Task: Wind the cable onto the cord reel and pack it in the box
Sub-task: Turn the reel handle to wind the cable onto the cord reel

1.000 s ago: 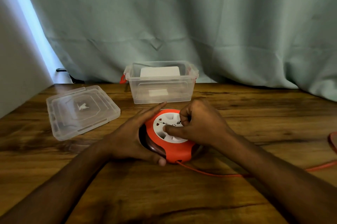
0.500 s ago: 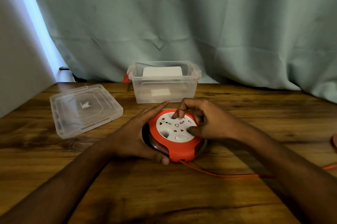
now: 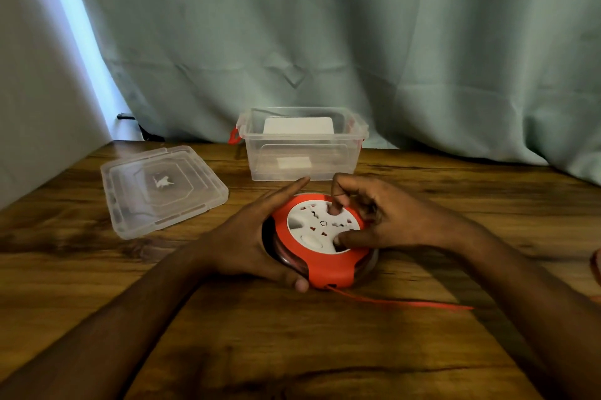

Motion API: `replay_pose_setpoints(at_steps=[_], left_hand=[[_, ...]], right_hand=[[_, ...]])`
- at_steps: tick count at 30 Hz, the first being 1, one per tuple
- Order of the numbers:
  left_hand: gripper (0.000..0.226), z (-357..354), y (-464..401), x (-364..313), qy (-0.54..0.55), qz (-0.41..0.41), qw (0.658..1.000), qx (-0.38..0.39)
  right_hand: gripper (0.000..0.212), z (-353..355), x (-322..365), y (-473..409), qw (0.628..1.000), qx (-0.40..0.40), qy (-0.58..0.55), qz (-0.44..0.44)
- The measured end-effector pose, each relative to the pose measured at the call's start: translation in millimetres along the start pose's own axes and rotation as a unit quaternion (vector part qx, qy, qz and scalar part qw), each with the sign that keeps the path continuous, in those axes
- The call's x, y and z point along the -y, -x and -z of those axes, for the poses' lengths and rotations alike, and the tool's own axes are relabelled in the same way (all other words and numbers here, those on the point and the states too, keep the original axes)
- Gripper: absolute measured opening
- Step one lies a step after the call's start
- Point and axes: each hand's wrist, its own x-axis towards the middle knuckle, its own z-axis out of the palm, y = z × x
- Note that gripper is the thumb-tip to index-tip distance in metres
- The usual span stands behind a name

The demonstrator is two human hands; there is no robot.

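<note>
the left hand (image 3: 250,237) cups the cord reel (image 3: 322,237) from its nine o'clock side, fingers straight along the rim and thumb tucked under the near edge, open against it rather than wrapped round. the right hand (image 3: 387,224) sits at three o'clock with fingers curled: one fingertip is dipped into a recess at the white face's twelve o'clock, the thumb pressed into another near five o'clock. the reel lies flat on the worktop (image 3: 292,351), roughly centre and near the person.

the cable (image 3: 400,302) leaves the slot at the reel's six o'clock and runs loose across the worktop toward four o'clock, passing out of sight under the right forearm; how much is left to wind cannot be told.

judged from this, the winding step is in hand. to do it well, the left hand should pin the orange housing firmly so only the white face turns, while the right keeps its finger seated in the recess and cranks in smooth full circles. the loose cable wants a straight, snag-free run into the slot, or it may bunch.

further off, the lid (image 3: 162,188) lies at ten o'clock, and the box (image 3: 302,142) stands open at twelve o'clock, just beyond the reel, with something white inside it.
</note>
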Motion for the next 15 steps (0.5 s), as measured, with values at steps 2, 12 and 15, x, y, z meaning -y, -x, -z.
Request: replay_pose_setpoints(at_steps=[2, 12, 15], left_hand=[[0.138, 0.1, -0.7, 0.2, -0.001, -0.002, 1.000, -0.001], [0.139, 1.6, -0.1, 0.2, 0.000, 0.001, 1.000, -0.018], [0.140, 1.5, -1.1, 0.0, -0.014, -0.007, 1.000, -0.020]], right_hand=[[0.047, -3.8, 5.4, 1.0, 0.998, -0.029, 0.040, -0.025], [0.056, -30.4, 16.3, -6.8, 0.971, -0.143, 0.154, -0.113], [0.054, -36.2, 19.6, -7.3, 0.967, -0.163, 0.161, -0.109]])
